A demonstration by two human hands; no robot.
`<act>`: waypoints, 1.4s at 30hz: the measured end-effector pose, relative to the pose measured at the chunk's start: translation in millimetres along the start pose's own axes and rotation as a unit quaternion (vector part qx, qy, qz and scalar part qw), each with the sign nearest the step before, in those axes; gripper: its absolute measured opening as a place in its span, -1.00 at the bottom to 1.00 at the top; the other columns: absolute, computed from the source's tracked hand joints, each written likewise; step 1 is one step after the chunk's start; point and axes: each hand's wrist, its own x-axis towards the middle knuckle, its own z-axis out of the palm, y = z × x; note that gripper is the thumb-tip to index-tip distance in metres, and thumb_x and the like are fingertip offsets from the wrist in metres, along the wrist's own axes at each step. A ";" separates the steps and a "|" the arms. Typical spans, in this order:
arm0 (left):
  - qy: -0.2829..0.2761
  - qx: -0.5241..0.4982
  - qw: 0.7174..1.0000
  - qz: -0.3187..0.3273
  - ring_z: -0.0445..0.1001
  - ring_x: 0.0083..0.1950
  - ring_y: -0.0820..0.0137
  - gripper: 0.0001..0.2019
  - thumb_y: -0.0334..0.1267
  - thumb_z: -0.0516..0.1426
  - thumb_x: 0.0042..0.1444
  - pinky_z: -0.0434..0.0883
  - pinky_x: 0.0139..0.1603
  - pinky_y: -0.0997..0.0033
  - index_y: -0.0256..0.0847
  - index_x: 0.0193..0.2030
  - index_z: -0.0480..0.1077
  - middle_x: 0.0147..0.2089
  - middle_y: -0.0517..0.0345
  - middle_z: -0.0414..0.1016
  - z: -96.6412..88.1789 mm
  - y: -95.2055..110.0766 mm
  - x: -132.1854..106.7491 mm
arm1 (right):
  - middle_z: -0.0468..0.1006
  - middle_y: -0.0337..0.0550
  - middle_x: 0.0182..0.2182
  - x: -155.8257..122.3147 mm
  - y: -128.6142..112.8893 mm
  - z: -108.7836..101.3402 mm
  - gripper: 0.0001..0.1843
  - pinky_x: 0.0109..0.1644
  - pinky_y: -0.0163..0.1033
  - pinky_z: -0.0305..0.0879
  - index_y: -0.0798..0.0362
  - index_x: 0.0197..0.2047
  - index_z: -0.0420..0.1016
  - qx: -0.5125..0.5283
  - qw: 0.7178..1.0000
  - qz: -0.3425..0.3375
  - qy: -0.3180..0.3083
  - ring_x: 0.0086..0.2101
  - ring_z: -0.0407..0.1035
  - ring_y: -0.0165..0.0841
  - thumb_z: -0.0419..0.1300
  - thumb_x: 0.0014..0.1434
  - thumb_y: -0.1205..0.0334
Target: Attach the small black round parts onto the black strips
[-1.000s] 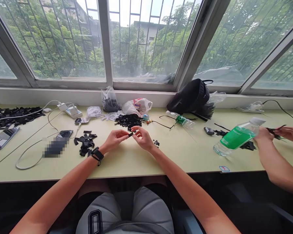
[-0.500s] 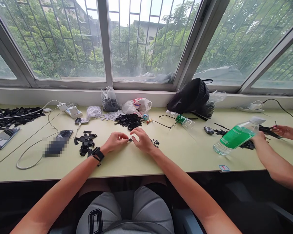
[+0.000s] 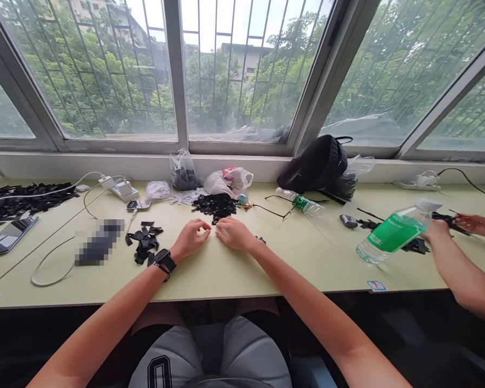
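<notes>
Head camera, looking down at the worktop: the left grip and the right grip rested on the pale surface just beside each other, fingers loosely curved and slightly apart, neither clamped on anything that could be seen. A black watch circled the left wrist. Directly ahead of the grips lay a heap of small black pieces, near but not touching the fingertips. A few black beads sat against the outer edge of the right grip, partly hidden by it.

Left of the left grip lay a loose pile of black strips, and beyond it a blurred-out object beside a white cable. Farther ahead stood a power strip and a clear bag of black pieces. Well right of the right grip, a black backpack leaned by the window. At the far right, a co-worker's hand pinched black strips, and a tilted water bottle with a green label stood beside the co-worker's other hand.
</notes>
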 end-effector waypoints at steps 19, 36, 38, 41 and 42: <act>-0.015 0.241 0.970 0.027 0.55 -0.16 0.14 -0.84 -0.26 0.19 0.27 0.40 -0.12 0.19 -0.11 -0.08 0.59 -0.14 0.00 0.62 -34.3 28.0 -6.4 | 0.60 -0.05 -0.21 -5.1 39.5 -30.7 -0.79 -0.12 -0.15 0.32 0.01 -0.12 0.63 0.037 0.998 0.015 0.047 -0.23 0.44 -0.23 0.16 0.32 0.36; -0.088 0.321 0.919 -0.211 0.57 -0.10 0.14 -0.69 0.01 0.13 0.17 0.31 -0.28 0.34 -0.07 -0.13 0.62 -0.06 0.04 0.67 -172.3 -26.7 -54.6 | 0.60 -0.11 -0.42 -68.9 92.6 -75.3 -0.64 -0.36 -0.23 0.20 0.08 -0.19 0.69 0.158 0.961 0.211 0.084 -0.46 0.32 -0.32 0.20 0.24 -0.02; -0.102 0.312 0.923 -0.200 0.57 -0.05 0.13 -0.68 0.01 0.15 0.16 0.30 -0.28 0.35 -0.05 -0.10 0.62 -0.01 0.07 0.66 -169.5 -26.0 -53.4 | 0.63 -0.10 -0.37 -74.1 94.2 -81.2 -0.65 -0.31 -0.22 0.24 0.06 -0.22 0.70 0.172 0.960 0.220 0.029 -0.40 0.37 -0.30 0.24 0.20 -0.03; -0.121 0.308 0.923 -0.197 0.57 -0.04 0.13 -0.72 0.01 0.16 0.16 0.29 -0.28 0.35 -0.03 -0.16 0.62 -0.03 0.09 0.66 -166.9 -28.8 -53.1 | 0.64 -0.09 -0.34 -82.6 95.4 -89.6 -0.65 -0.28 -0.23 0.27 0.06 -0.24 0.72 0.191 0.952 0.237 -0.033 -0.36 0.40 -0.29 0.28 0.17 -0.04; -0.119 0.312 0.921 -0.199 0.57 -0.05 0.13 -0.74 0.00 0.15 0.17 0.29 -0.28 0.35 -0.03 -0.19 0.62 -0.06 0.08 0.66 -166.6 -30.2 -53.5 | 0.63 -0.09 -0.33 -84.8 95.4 -91.7 -0.65 -0.28 -0.23 0.27 0.06 -0.24 0.72 0.197 0.949 0.242 -0.045 -0.36 0.39 -0.30 0.29 0.16 -0.05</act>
